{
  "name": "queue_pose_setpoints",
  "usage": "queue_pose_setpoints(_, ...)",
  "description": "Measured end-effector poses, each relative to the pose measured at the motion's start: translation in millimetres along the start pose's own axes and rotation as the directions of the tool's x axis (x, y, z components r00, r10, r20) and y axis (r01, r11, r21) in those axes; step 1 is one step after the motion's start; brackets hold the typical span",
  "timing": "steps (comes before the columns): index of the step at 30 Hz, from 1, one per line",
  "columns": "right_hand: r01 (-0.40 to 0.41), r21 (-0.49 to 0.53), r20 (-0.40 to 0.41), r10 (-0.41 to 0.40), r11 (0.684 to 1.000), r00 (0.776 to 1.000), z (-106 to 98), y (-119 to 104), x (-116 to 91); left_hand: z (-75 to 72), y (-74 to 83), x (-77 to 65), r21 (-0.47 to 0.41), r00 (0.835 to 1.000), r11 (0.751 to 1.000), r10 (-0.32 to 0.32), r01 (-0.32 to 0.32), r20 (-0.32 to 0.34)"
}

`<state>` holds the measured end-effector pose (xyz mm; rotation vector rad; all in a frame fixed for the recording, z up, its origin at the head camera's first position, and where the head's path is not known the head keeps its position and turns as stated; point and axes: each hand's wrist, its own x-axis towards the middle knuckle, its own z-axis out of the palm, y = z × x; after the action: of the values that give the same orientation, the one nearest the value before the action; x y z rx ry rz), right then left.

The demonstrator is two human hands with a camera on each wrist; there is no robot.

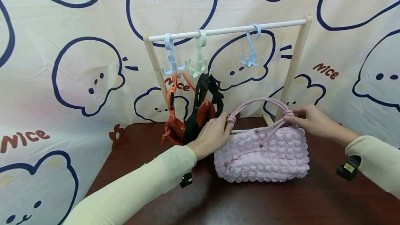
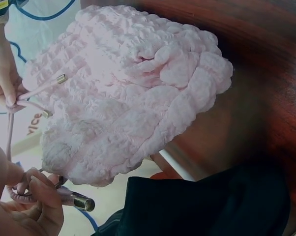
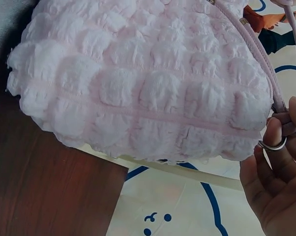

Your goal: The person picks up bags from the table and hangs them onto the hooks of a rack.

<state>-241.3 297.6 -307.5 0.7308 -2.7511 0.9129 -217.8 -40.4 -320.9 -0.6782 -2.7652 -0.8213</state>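
Note:
A pink puffy handbag [image 1: 265,155] is held up by its two ends over the dark table. My left hand [image 1: 215,133] grips the knotted left end of the bag's handle [image 1: 262,100]. At the opposite end, my right hand [image 1: 304,119] pinches the other handle knot between thumb and fingers. A metal ring shows beside those fingers in the right wrist view, and the handle cords end in small metal tips. The bag's puckered side [image 2: 128,93] fills much of the left wrist view.
Behind the bag stands a wooden rack with a white rod [image 1: 228,30]. Blue hooks [image 1: 251,56] and a green hook [image 1: 198,61] hang from it. An orange bag [image 1: 175,127] and a black bag [image 1: 192,127] hang left of my left hand. A patterned cloth covers the back.

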Motion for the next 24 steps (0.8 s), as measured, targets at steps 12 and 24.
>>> queue_pose_setpoints(12,-0.012,-0.025,-0.042,0.011,1.0,0.999,-5,-1,6,-7.8,3.8,3.0,-0.025,1.0,0.999,-0.026,0.027,0.006)
queue_pose_setpoints(24,0.003,-0.016,-0.091,-0.005,1.0,0.996,-8,-3,9,-12.8,6.2,5.3,-0.04,1.0,0.999,-0.01,0.01,-0.011)
